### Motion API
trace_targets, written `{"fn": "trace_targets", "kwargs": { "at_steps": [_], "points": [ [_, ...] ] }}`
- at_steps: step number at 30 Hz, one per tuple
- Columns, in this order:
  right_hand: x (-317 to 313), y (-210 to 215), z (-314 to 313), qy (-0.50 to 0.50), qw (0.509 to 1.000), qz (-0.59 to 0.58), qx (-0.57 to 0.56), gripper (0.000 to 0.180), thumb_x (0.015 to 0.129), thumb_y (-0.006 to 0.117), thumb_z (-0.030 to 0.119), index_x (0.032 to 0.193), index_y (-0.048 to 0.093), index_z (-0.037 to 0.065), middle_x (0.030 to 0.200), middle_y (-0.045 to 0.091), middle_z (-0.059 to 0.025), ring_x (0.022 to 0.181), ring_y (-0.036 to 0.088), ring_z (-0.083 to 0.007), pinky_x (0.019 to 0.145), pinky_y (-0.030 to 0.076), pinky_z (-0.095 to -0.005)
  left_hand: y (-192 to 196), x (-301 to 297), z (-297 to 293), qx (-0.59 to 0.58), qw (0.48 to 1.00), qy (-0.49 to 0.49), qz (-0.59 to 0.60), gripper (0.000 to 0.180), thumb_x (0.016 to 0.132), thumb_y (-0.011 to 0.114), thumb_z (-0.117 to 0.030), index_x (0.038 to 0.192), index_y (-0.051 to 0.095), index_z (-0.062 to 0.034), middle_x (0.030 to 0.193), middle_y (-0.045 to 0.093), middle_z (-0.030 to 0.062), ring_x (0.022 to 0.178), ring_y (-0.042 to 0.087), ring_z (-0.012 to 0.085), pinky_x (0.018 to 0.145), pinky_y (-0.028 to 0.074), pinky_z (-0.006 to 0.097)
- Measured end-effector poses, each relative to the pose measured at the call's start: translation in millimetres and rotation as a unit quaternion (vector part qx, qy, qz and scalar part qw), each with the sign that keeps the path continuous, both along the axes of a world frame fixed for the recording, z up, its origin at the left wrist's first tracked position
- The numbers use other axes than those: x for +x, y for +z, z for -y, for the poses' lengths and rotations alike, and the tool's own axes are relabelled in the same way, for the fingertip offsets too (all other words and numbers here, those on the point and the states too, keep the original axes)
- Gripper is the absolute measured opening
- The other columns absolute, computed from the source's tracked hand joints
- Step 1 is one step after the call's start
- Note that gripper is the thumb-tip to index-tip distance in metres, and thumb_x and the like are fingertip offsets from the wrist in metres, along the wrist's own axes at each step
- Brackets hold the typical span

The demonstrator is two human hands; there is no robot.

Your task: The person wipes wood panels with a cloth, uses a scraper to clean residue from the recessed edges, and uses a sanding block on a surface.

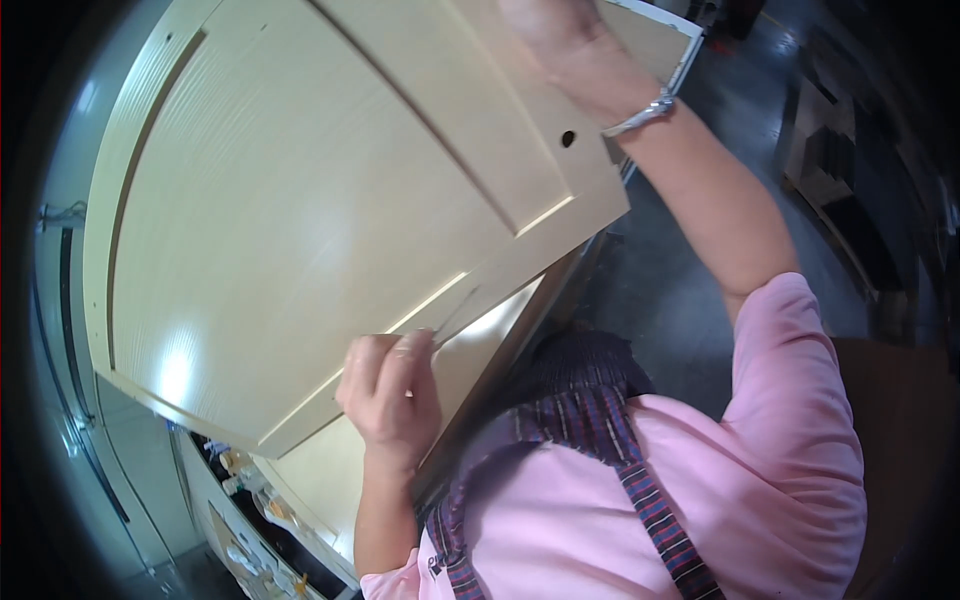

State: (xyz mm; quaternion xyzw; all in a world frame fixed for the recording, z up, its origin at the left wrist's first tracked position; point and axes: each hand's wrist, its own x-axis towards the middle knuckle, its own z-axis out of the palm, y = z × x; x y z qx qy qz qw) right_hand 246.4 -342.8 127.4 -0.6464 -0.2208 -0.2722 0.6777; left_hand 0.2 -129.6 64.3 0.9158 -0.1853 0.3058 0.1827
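Note:
A large cream wooden panel with recessed fields, like a cabinet door (290, 190), stands tilted in front of me. My left hand (392, 395) is closed at its near edge, gripping a thin, blade-like tool (458, 315). The tool points up and right along the door's lower border; motion blur hides its exact kind. At the top of the view my right hand (555, 35) is over the door's right part, its fingers cut off by the picture's edge. Near that wrist a dark round hole (568, 139) shows in the door.
Under the door lies another pale board (320, 480). A shelf or tray with small bottles and clutter (255, 500) is at the lower left. Dark stacked boards (830, 150) stand on the grey floor (690, 240) to the right.

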Motion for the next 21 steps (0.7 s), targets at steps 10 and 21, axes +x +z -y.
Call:
{"fn": "trace_targets", "kwargs": {
  "at_steps": [10, 21],
  "points": [
    [3, -7, 9, 0.020, 0.993, 0.062, 0.100, 0.021, 0.091, 0.062, 0.015, 0.075, 0.063, 0.003, 0.072, 0.054, 0.0037, 0.067, 0.047, -0.0071, 0.063, 0.039, -0.0265, -10, 23, -20, 0.013, 1.000, 0.012, -0.015, 0.021, 0.070, 0.066, 0.008, 0.086, 0.069, -0.0051, 0.076, 0.058, 0.0069, 0.065, 0.054, 0.0234, 0.055, 0.044, 0.035],
    [2, -11, 10, -0.023, 0.996, 0.046, 0.070, 0.020, 0.091, 0.062, 0.016, 0.076, 0.057, 0.005, 0.077, 0.051, 0.0045, 0.073, 0.045, -0.0070, 0.068, 0.039, -0.0277, -10, 38, -17, -0.001, 0.999, -0.034, -0.017, 0.021, 0.068, 0.066, 0.006, 0.085, 0.069, -0.0067, 0.075, 0.058, 0.0065, 0.066, 0.055, 0.0230, 0.055, 0.044, 0.035]
  ]
}}
